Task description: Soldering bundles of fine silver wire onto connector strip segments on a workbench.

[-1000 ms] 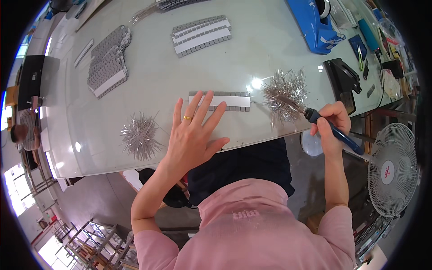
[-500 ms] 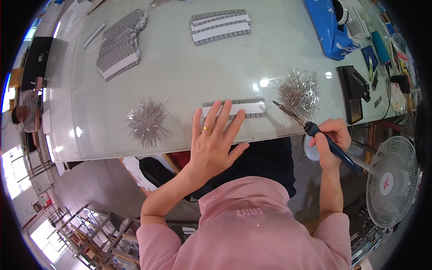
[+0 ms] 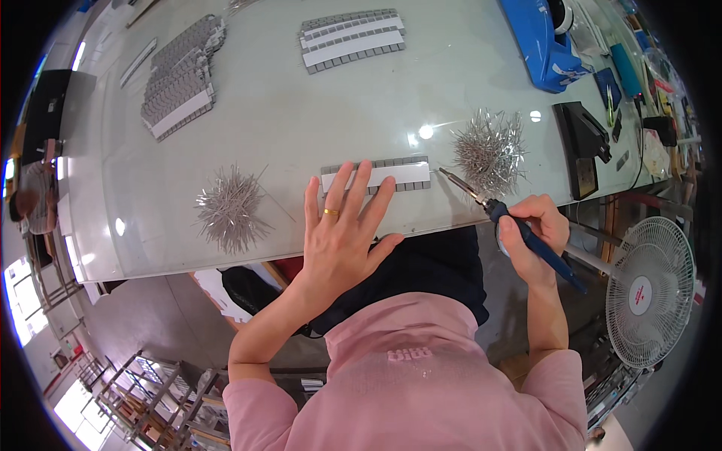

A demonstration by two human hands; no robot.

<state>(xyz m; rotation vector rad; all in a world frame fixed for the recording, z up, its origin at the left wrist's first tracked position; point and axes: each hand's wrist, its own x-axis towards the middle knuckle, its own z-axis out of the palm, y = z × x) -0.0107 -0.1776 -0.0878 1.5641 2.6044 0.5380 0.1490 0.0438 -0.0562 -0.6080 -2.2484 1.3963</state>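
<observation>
Pale table (image 3: pixel 263 113), work laid by its front edge

Grey strips (image 3: pixel 180 83) lie heaped towards the left, perhaps leaving room in front. A black stand (image 3: pixel 575 143) sits at right, probably to rest the soldering iron (image 3: pixel 494 210). The right hand (image 3: pixel 547 224) grips that iron's handle; the left hand (image 3: pixel 340 237) grasps nothing, spread over one grey-and-white strip (image 3: pixel 410 174) by the front edge, seemingly steadying it. A left wire bundle (image 3: pixel 233 210) and a right wire bundle (image 3: pixel 489 150) flank the strip, likely for easy reach. Smallest, the iron's tip (image 3: pixel 447 174) sits just beside the strip's right end, apparently apart
</observation>
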